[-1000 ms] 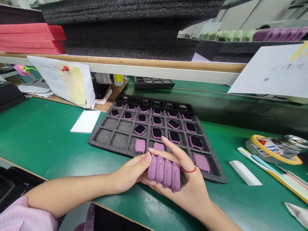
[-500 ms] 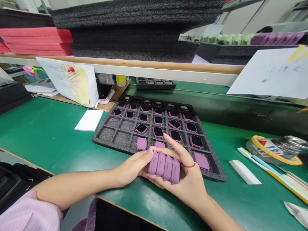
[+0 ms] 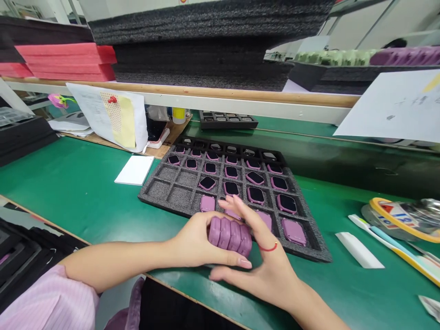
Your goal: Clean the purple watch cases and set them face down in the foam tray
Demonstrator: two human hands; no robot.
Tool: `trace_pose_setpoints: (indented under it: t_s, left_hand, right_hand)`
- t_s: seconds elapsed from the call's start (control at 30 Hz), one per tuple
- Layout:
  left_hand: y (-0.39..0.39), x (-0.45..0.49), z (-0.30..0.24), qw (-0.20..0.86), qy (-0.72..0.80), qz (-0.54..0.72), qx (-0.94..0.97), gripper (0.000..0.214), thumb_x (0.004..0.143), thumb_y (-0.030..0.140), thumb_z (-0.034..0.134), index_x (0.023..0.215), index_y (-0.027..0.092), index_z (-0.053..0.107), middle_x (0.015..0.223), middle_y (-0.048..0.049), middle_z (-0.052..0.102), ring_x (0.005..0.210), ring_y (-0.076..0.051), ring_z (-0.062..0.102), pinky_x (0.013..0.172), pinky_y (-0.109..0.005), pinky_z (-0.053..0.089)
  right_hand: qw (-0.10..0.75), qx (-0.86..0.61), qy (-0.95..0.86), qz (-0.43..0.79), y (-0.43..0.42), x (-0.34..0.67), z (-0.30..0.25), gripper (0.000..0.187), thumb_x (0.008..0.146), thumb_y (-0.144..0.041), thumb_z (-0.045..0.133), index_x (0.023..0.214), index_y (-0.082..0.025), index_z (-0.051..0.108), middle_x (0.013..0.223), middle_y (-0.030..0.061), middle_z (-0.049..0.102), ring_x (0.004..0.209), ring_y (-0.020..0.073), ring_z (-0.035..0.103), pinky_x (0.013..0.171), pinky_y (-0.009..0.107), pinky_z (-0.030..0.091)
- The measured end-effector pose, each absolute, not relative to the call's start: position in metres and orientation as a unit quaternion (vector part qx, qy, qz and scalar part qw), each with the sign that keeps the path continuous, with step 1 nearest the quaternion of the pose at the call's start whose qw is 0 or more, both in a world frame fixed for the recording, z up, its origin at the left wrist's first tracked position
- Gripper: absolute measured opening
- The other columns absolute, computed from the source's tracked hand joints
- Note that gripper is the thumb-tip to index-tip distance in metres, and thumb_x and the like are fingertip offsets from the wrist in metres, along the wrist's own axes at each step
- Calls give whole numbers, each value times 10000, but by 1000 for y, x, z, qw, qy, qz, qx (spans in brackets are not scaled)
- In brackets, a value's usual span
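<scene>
Over the green bench mat (image 3: 68, 183), left hand (image 3: 194, 238) clasping a snug row of mauve, rounded-square watch cases (image 3: 228, 236); right hand (image 3: 266, 261) open and splayed around them, no clear grip; smooth, ridged cases at risk of slipping from so narrow a hold, tumbling onto the pitted grey foam tray (image 3: 309, 243).

Two hands (image 3: 192, 240) (image 3: 271, 270), four stacked lilac watch cases (image 3: 228, 237) between them.
</scene>
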State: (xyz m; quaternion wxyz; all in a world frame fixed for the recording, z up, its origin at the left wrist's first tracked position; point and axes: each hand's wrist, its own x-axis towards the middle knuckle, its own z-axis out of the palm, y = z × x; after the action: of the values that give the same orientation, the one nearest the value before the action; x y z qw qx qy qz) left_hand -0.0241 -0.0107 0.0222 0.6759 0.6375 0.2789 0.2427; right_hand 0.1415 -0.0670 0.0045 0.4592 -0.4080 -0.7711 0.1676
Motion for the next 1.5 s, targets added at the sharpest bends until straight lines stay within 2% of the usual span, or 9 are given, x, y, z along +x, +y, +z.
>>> trace_pose_setpoints:
  t_s: [0.23,0.4,0.6,0.77,0.93,1.07,1.13,1.27,1.5]
  left_hand:
    - [-13,-31,24,553,250,310,732,469,716,335,867,1133,166,736,1089,-74,771,1017,-210,709,977,-293,505]
    - [-11,-32,20,494,179,348,777,420,735,241,841,1134,197,720,1156,-56,769,1061,-209,721,967,-299,518]
    - [-8,-27,12,433,152,378,804,366,770,186,794,1122,242,714,1146,-25,776,1086,-202,714,1007,-326,493]
    - [-6,-24,6,405,109,414,808,321,830,420,767,1099,245,741,1146,-77,728,1169,-244,639,1072,-372,469]
    - [-7,-28,3,410,140,386,814,812,777,247,786,1494,331,415,1500,-122,422,1455,-318,361,1203,-495,325]
    - [-9,-29,9,630,172,288,701,1375,567,253,950,1587,331,31,1586,-197,310,1467,-373,363,1176,-572,331]
    - [-9,-27,15,751,164,217,601,1243,602,333,940,1569,276,160,1475,-202,476,1349,-350,529,1099,-533,438]
    - [-7,-23,25,797,167,198,546,520,709,281,870,1159,162,638,1123,-95,703,1093,-250,685,1016,-405,506]
    - [-5,-23,28,792,197,196,543,416,638,136,882,1009,158,695,940,-8,729,896,-150,694,921,-295,533]
  right_hand:
    - [578,-436,-581,371,-56,154,4,598,978,-658,385,1455,-304,453,1321,99,650,1287,252,609,1103,435,494]
    - [504,-432,-484,570,-55,153,1,703,939,-758,313,1445,-288,440,1255,109,701,1169,281,686,988,462,563]
    - [486,-430,-507,567,-64,145,7,876,736,-785,662,1426,-279,476,1350,109,670,1347,327,557,1013,463,556]
    - [523,-480,-548,442,-66,133,6,1008,546,-562,927,1421,-294,505,1427,98,614,1281,310,621,1013,410,577]
    - [568,-472,-607,295,-70,127,2,989,694,-434,881,1532,-342,364,1252,60,725,1116,257,721,915,375,631]
    - [554,-489,-639,213,-70,134,3,1014,713,-374,878,1556,-341,314,1119,40,766,1065,269,738,1035,470,566]
    - [557,-483,-648,192,-69,137,2,951,751,-358,851,1548,-355,332,1211,51,737,1140,276,711,1049,469,559]
    - [564,-441,-675,175,-67,138,-1,882,793,-329,813,1544,-355,352,1340,58,674,1230,283,662,1105,484,520]
    - [553,-462,-665,197,-67,138,-1,995,749,-236,826,1571,-376,282,1529,67,517,1170,265,699,1024,417,586]
